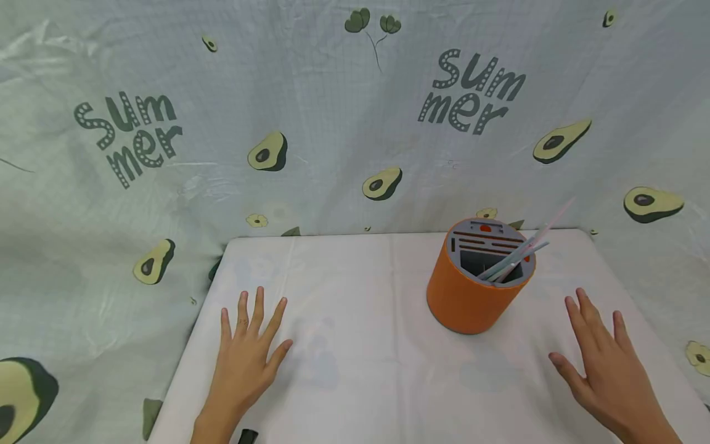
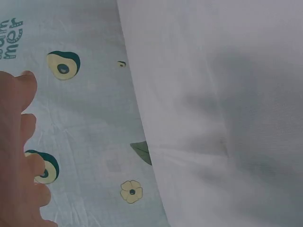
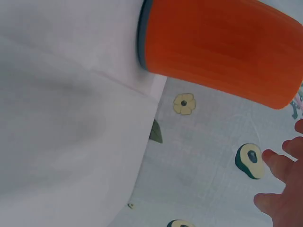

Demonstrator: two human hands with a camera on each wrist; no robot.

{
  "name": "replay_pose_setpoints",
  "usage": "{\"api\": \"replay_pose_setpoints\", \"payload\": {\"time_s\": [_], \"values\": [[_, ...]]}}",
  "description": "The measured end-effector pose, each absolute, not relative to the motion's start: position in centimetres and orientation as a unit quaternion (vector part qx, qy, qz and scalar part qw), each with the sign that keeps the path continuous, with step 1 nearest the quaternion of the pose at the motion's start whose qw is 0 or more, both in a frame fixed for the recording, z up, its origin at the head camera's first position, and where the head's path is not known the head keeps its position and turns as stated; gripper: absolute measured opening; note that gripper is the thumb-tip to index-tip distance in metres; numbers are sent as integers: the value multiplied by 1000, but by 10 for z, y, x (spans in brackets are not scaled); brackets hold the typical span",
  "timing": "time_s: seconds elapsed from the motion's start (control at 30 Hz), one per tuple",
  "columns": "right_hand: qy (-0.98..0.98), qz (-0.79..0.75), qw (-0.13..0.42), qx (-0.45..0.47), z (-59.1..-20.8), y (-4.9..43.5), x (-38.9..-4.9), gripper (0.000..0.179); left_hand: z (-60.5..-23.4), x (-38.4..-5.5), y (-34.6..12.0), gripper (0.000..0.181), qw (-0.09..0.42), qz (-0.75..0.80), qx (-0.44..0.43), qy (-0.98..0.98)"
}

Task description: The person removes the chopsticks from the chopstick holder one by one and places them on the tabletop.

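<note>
The left hand (image 1: 246, 364) is showing spread fingers at lower left of the head frame, its grip wide. The right hand (image 1: 616, 376) is showing a similarly wide grip at lower right. The orange holder (image 1: 466, 299) is standing right of centre on the white tabletop (image 1: 355, 320), carrying thin pale sticks (image 1: 511, 255). The avocado-print cloth (image 1: 310, 92) is displaying "sum mer" at upper left and upper right.

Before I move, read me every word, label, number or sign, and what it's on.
"sum mer": backdrop cloth, head view, left.
"sum mer": same cloth, head view, right.
"mer": same cloth, left wrist view; rest cut off.
Right wrist view, far right: print too cut off to read.
Orange holder, white tabletop: no readable text.
</note>
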State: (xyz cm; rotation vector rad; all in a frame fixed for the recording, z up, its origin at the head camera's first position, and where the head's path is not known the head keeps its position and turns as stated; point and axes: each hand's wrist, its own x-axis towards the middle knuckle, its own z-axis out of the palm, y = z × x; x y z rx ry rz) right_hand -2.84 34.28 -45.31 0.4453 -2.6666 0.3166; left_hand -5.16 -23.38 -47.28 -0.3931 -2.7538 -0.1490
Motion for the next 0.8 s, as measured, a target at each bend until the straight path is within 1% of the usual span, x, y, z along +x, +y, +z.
{"api": "replay_pose_setpoints", "payload": {"time_s": [0.13,0.27,0.4,0.6,0.7,0.8], "values": [[-945,155,250,147,-450,339,-33,78,-469,-55,-225,69,240,-63,-160,-955],[-925,211,295,113,-448,331,-39,64,-464,-59,-214,61,298,-91,-185,-932],[-896,278,336,88,-448,323,-45,50,-458,-63,-199,56,323,-130,-205,-915],[-856,343,377,85,-446,315,-58,38,-454,-76,-170,50,359,-191,-235,-883],[-845,368,381,79,-442,311,-65,36,-452,-83,-153,46,373,-220,-249,-866],[-844,392,361,60,-437,306,-73,35,-450,-88,-135,43,379,-245,-261,-853]]}}
